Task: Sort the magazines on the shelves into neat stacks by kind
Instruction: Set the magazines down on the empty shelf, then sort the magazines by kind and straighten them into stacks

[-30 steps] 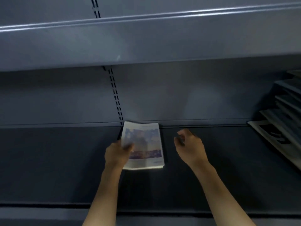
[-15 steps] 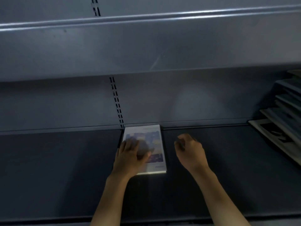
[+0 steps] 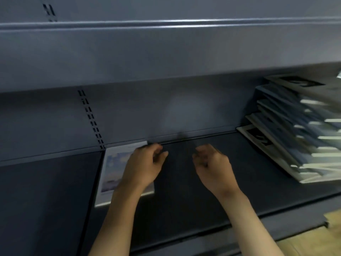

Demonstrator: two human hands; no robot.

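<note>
A pale magazine (image 3: 113,169) with a blue-and-white cover lies flat on the dark shelf (image 3: 184,204), its far edge against the back wall. My left hand (image 3: 144,165) is over its right half with loosely curled fingers near the far right corner and grips nothing. My right hand (image 3: 212,167) hovers over bare shelf to the right, fingers loosely curled and empty. At the right end of the shelf stands a slanting, untidy pile of several magazines (image 3: 299,130), fanned out, with a black-and-white cover at the bottom.
The grey shelf above (image 3: 166,52) overhangs closely and limits headroom. A slotted upright (image 3: 90,119) runs down the back wall just left of the pale magazine. Wooden floor (image 3: 317,241) shows at the lower right, below the shelf's front edge.
My left hand let go of the pale magazine, pressed on it, then moved to its right half. The view swung right, bringing more of the slanting pile into sight. My right hand stayed empty.
</note>
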